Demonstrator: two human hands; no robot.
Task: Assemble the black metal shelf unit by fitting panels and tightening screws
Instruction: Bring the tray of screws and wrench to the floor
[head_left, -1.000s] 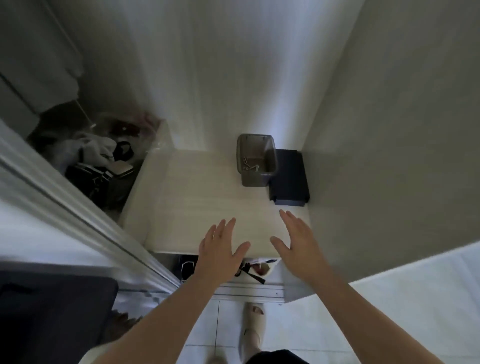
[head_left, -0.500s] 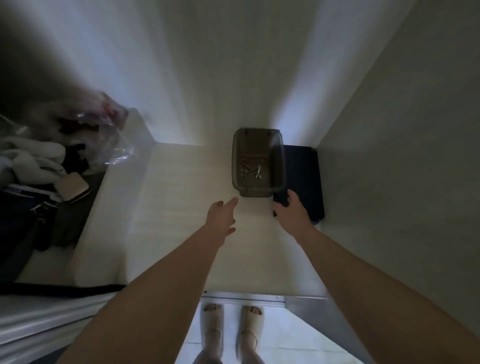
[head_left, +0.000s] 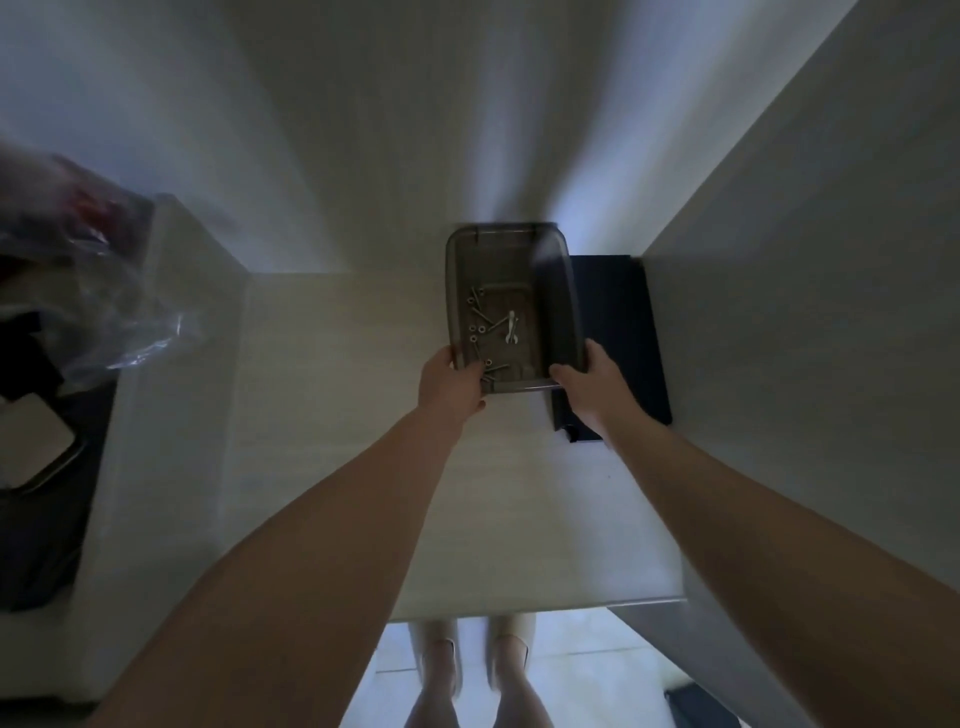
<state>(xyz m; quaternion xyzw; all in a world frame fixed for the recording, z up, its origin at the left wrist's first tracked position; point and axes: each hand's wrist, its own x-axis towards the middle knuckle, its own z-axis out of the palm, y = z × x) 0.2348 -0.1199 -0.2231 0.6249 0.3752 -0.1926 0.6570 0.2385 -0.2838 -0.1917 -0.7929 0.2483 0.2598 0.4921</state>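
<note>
A translucent grey plastic box (head_left: 558, 291) stands at the back of a pale wooden surface (head_left: 337, 415), against the wall. Inside lie several screws (head_left: 475, 317) and a small silver wrench (head_left: 511, 328). My left hand (head_left: 451, 384) grips the box's near left corner, thumb over the rim. My right hand (head_left: 592, 387) grips its near right corner. Right of the box, a flat black panel (head_left: 618, 332) lies in the corner, partly under my right hand.
A white wall rises on the right (head_left: 805, 364) and another behind. Left of the surface, past a raised edge (head_left: 171, 364), lie a crumpled clear plastic bag (head_left: 104, 301) and dark items. My slippered feet (head_left: 467, 670) stand on pale floor tiles below.
Both hands reached forward from the surface's near edge to the box and closed on its near corners. The camera moved forward and tilted down over the surface.
</note>
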